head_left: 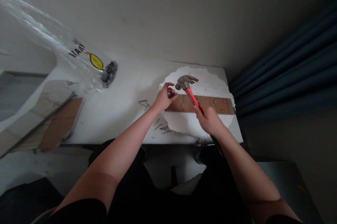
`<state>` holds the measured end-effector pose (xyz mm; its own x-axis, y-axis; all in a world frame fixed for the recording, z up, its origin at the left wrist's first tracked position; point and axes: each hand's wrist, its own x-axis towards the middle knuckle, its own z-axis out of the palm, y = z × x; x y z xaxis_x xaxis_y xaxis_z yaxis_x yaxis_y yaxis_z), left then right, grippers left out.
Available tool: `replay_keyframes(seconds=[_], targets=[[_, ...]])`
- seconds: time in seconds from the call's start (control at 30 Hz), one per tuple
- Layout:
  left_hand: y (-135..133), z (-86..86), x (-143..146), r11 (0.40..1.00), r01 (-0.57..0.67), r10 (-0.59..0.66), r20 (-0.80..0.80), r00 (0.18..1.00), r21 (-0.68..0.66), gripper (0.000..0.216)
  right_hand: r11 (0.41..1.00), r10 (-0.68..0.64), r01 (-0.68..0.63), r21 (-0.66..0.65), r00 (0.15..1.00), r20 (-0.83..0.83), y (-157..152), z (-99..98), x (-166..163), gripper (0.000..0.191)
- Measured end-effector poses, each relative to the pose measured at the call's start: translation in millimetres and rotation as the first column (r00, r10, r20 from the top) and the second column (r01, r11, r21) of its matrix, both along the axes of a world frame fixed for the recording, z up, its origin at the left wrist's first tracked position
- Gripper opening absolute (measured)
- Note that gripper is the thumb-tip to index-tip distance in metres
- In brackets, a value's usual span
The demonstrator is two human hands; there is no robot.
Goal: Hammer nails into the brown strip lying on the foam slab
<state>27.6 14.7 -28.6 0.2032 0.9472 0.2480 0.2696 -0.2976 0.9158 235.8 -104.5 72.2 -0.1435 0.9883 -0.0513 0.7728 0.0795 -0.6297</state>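
My right hand (pixel 208 119) is closed around the red handle of a claw hammer (pixel 187 86), whose steel head hangs just above the left end of a brown wooden board (pixel 207 104). The board lies on a white foam slab (pixel 210 83) on the white table (pixel 118 108). My left hand (pixel 164 97) pinches a small nail (pixel 173 94) at the board's left end, right under the hammer head. Both forearms reach out from the bottom of the view.
Loose nails (pixel 161 126) lie scattered on the table left of the foam. A clear plastic bag (pixel 86 66) with a yellow label rests at the back left. More wooden boards (pixel 60 122) sit at the table's left edge. Dark blue curtains (pixel 289 73) hang on the right.
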Motion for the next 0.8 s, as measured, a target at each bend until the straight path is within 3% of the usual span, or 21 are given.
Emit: replay_keyframes(seconds=[0.13, 0.8], targets=[[0.3, 2.9, -0.8, 1.0, -0.005, 0.004, -0.016, 1.0, -0.024, 0.051, 1.0, 0.026, -0.026, 0.003, 0.998, 0.056, 0.1, 0.8, -1.8, 0.028], [2.1, -1.3, -0.8, 1.0, -0.005, 0.005, -0.038, 0.999, -0.001, 0.05, 1.0, 0.023, -0.022, -0.011, 1.0, 0.017, -0.2, 1.3, -3.7, 0.03]])
